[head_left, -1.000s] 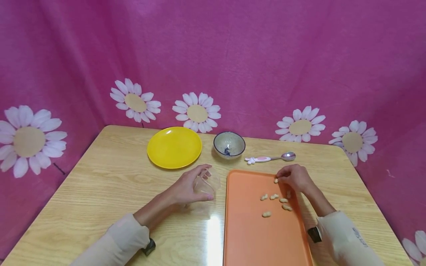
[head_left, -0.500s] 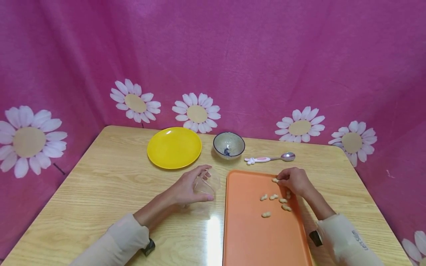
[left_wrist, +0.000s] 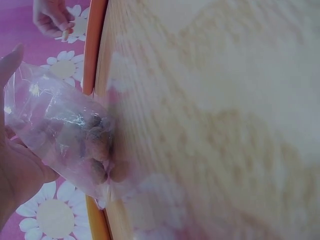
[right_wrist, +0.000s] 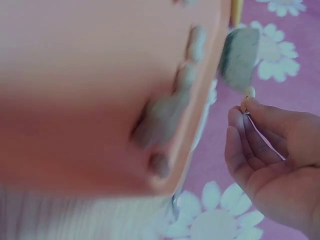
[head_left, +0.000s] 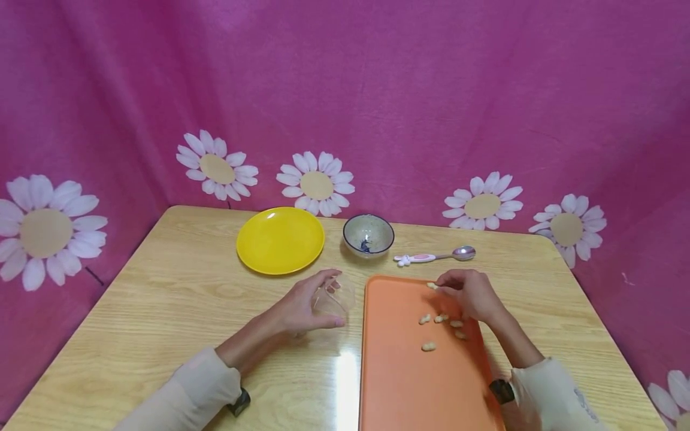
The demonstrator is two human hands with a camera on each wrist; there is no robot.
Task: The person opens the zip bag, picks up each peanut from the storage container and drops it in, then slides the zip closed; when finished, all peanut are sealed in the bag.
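My right hand (head_left: 474, 296) pinches a peanut (head_left: 432, 286) in its shell between thumb and fingertips, above the far edge of the orange tray (head_left: 415, 395). In the right wrist view the peanut (right_wrist: 250, 92) sticks out past the fingertips. Several more unshelled peanuts (head_left: 428, 346) lie on the tray below that hand. Left of the tray, my left hand (head_left: 299, 305) holds a clear plastic bag (head_left: 341, 299) between its spread thumb and fingers. In the left wrist view the bag (left_wrist: 50, 117) bulges and several brownish peanuts (left_wrist: 98, 143) sit at its bottom, near the tabletop.
A yellow plate (head_left: 280, 241) lies at the back of the wooden table (head_left: 215, 287). Right of it stands a small bowl (head_left: 353, 236) with a dark blue rim. A spoon (head_left: 426, 258) with a rabbit handle lies behind the tray. Pink flowered cloth (head_left: 366, 108) hangs behind.
My right hand, pinching the peanut, has moved left along the tray's far edge and seems lifted a little. The left hand and the bag hold nearly the same place.
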